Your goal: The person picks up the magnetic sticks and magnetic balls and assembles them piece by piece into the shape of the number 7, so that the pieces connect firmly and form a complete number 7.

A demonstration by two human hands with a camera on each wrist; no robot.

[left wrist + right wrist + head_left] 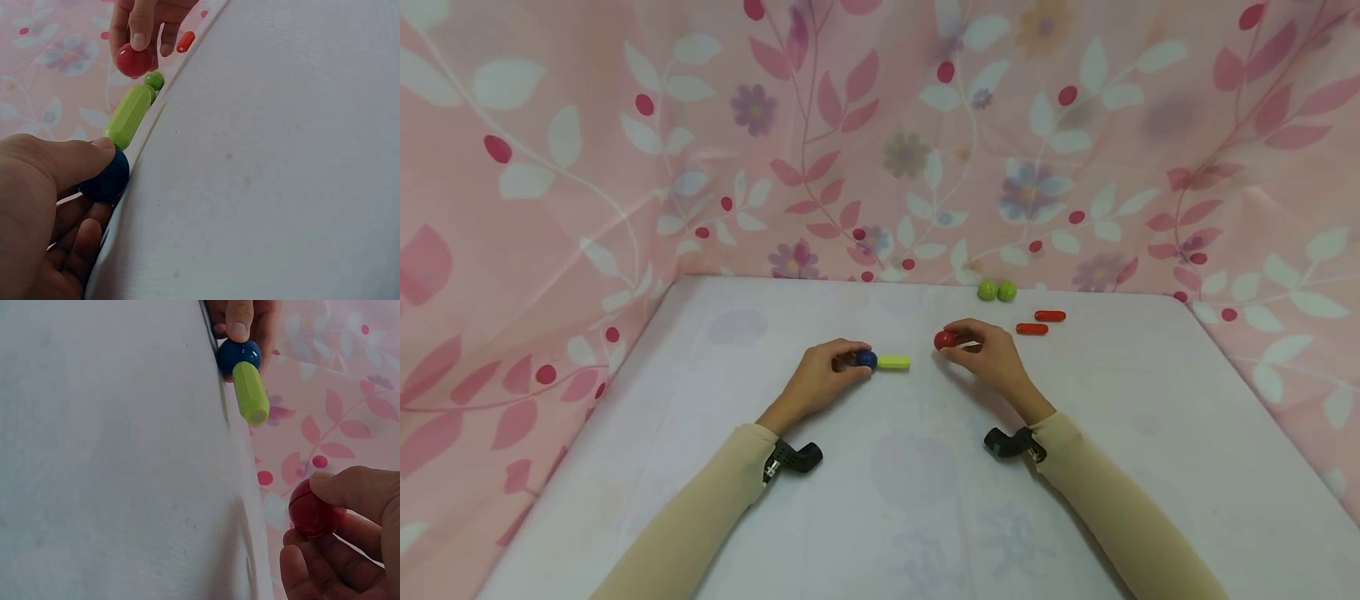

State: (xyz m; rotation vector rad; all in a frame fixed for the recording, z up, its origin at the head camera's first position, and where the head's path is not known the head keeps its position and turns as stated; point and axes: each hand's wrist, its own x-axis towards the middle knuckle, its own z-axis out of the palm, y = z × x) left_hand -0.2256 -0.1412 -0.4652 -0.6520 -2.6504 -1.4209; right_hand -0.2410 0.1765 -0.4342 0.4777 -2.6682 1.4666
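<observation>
My left hand (825, 375) pinches a dark blue ball (867, 359) between thumb and fingers. From the ball's right side a yellow-green ribbed stick (894, 362) sticks out, joined end-on to it; its free end, with a small grey dot in the middle, shows in the right wrist view (252, 400). To the right, my right hand (988, 354) holds a glossy red ball (944, 340) by thumb and fingertips. A gap separates the red ball from the stick's free end. A seam line runs round the red ball (312, 509) in the right wrist view.
Two red sticks (1032, 329) lie on the white-covered table (917, 475) beyond my right hand. Behind them, two green balls (987, 290) sit side by side near the back edge. A pink floral curtain (880, 150) hangs around the table's back and sides.
</observation>
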